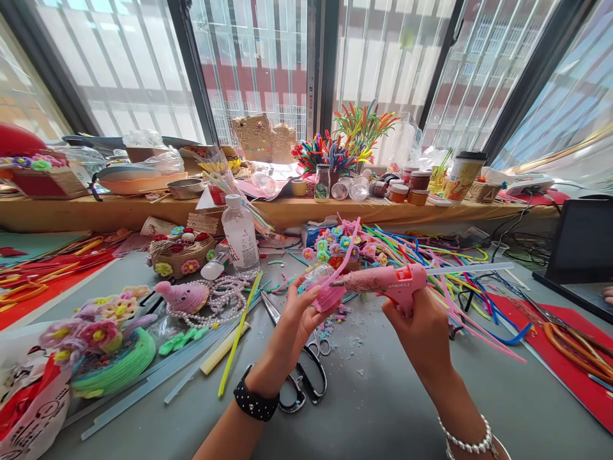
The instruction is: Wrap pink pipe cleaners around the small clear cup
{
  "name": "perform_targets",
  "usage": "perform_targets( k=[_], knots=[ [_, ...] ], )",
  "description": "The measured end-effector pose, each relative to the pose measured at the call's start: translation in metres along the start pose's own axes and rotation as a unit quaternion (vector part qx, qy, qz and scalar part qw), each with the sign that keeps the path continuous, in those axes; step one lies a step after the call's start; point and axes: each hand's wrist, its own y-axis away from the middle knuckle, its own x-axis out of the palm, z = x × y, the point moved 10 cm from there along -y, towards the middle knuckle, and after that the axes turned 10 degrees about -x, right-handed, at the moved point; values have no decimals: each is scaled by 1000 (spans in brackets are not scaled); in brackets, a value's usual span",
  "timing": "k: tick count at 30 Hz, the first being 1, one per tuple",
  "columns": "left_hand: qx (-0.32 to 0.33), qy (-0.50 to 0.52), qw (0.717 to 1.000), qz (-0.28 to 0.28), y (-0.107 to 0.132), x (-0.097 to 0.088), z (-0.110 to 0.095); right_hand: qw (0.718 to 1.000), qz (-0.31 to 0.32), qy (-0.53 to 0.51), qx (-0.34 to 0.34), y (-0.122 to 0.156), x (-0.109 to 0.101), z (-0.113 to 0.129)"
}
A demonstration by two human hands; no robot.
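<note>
Wide grey counter (383, 396) here, crowded at the edges but bare in the middle, and that's where both hands work. Behind them sprawls a tangle of coloured pipe cleaners (431, 255), near enough to reach. Up front, the right hand (419, 322) has a full closed grip round the handle of the pink glue gun (383, 280), held level above the counter with the nozzle pointing left and a clear glue stick (469, 268) poking out the back. Black scissors (306, 374) lie flat under the left wrist, parked out of the way. The left hand (294, 319) pinches a small pink piece (328, 295) in its fingertips, a closed, light grip, lifted right up to the nozzle tip so the two meet in mid-air, well in view.
</note>
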Motion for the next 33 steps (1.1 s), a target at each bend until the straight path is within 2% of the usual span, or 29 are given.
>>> perform_targets(
  k=[10, 16, 33],
  knots=[
    [-22, 1, 1000, -12, -2, -5, 3, 1000, -2, -4, 7, -2, -2, -1],
    [-5, -4, 1000, -6, 0, -2, 0, 1000, -5, 1, 6, -1, -2, -2],
    [-7, 12, 1000, 2, -3, -3, 1, 1000, 6, -7, 14, 0, -1, -4]
  ],
)
